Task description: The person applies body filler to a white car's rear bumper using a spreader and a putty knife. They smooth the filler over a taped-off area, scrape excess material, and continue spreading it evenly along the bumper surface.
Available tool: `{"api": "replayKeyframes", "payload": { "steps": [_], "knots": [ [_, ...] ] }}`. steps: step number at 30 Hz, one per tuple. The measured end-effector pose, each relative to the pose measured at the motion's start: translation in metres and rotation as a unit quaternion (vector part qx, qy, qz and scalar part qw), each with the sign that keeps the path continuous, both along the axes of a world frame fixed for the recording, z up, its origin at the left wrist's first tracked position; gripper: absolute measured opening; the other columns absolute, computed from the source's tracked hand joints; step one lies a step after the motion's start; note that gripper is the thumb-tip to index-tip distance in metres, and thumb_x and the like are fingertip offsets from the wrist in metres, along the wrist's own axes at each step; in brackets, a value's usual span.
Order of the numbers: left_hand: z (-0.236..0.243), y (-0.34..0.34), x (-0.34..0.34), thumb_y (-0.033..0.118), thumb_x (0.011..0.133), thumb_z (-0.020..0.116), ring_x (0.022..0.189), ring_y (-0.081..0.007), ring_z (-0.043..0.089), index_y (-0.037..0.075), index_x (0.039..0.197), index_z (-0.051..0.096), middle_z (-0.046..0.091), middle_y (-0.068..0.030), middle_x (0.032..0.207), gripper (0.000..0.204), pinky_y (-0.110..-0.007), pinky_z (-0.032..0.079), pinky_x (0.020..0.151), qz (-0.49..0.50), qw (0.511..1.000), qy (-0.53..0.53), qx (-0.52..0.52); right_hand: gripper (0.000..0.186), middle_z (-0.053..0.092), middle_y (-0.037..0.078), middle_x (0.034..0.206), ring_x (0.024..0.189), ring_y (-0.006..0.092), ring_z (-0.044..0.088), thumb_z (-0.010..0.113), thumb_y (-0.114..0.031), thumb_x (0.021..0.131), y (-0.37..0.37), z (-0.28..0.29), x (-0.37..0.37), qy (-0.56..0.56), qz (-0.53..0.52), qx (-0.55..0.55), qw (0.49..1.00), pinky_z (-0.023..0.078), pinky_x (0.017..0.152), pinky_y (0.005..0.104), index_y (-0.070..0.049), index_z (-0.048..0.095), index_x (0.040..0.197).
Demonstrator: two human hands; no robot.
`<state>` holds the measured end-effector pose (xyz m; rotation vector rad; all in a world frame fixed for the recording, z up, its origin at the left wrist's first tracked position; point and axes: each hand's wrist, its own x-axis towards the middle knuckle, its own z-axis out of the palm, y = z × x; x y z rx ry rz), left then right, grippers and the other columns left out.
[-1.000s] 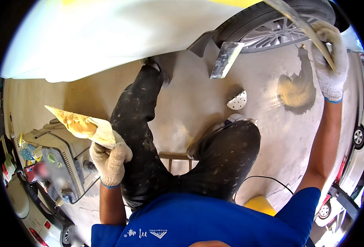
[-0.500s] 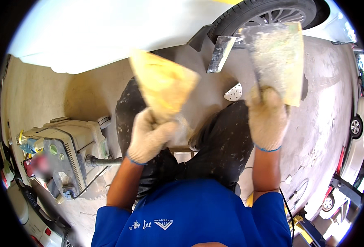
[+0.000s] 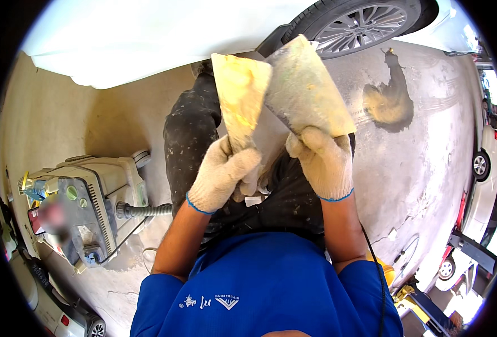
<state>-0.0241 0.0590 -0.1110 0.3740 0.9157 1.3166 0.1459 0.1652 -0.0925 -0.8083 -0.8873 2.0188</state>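
My left hand (image 3: 217, 177), in a cream knitted glove with a blue cuff, is closed round the lower end of a putty knife (image 3: 240, 90). Yellow putty coats its wide, flaring blade. In the matching glove, my right hand (image 3: 326, 163) grips the near edge of a flat rectangular putty board (image 3: 310, 92), thumb on top. Grey and yellowish smears cover the board. The knife's right edge meets the board's left edge in view; whether they touch I cannot tell. Both tools are raised in front of me, above my dark, paint-spotted trousers (image 3: 189, 129).
A white car body (image 3: 147, 39) with a spoked wheel (image 3: 363, 31) stands ahead. To my left is a beige machine (image 3: 91, 208) with a grey hose (image 3: 150, 210). A dark wet patch (image 3: 394, 101) marks the concrete floor at right. More cars (image 3: 487, 180) stand far right.
The putty board has swung left and tilted, coming up against the putty knife, which has turned more upright. The dark scraper and white perforated disc beyond my knees no longer show.
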Motion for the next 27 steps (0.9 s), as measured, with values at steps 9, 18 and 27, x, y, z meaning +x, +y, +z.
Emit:
{"api": "replayKeyframes", "payload": {
  "steps": [9, 18, 27],
  "knots": [
    [-0.004, -0.003, -0.01, 0.035, 0.092, 0.07, 0.04, -0.0108, 0.043, 0.009, 0.084, 0.048, 0.046, 0.0, 0.057, 0.035, -0.024, 0.036, 0.037, 0.018, 0.997, 0.069, -0.014, 0.042, 0.063, 0.013, 0.1, 0.07, 0.0213, 0.056, 0.052, 0.005, 0.085, 0.005, 0.002, -0.009, -0.029, -0.036, -0.009, 0.999, 0.045, 0.061, 0.034, 0.002, 0.054, 0.126],
    [-0.001, 0.001, -0.011, 0.032, 0.094, 0.068, 0.041, -0.0107, 0.044, 0.008, 0.086, 0.05, 0.048, -0.0005, 0.056, 0.031, -0.025, 0.035, 0.037, -0.008, 0.993, 0.114, -0.038, 0.033, 0.067, 0.014, 0.099, 0.075, 0.0206, 0.062, 0.058, 0.004, 0.089, 0.007, 0.003, -0.013, 0.043, -0.026, 0.002, 0.999, 0.049, 0.067, 0.0328, 0.005, 0.058, 0.122],
    [0.005, -0.003, -0.015, 0.034, 0.093, 0.068, 0.041, -0.0111, 0.046, 0.008, 0.087, 0.05, 0.049, -0.0002, 0.057, 0.032, -0.024, 0.036, 0.037, 0.009, 0.989, 0.13, -0.067, 0.031, 0.067, 0.013, 0.095, 0.074, 0.0197, 0.062, 0.056, 0.008, 0.088, 0.005, 0.008, -0.017, -0.024, -0.004, 0.006, 1.0, 0.05, 0.067, 0.032, 0.006, 0.059, 0.119]
  ]
}}
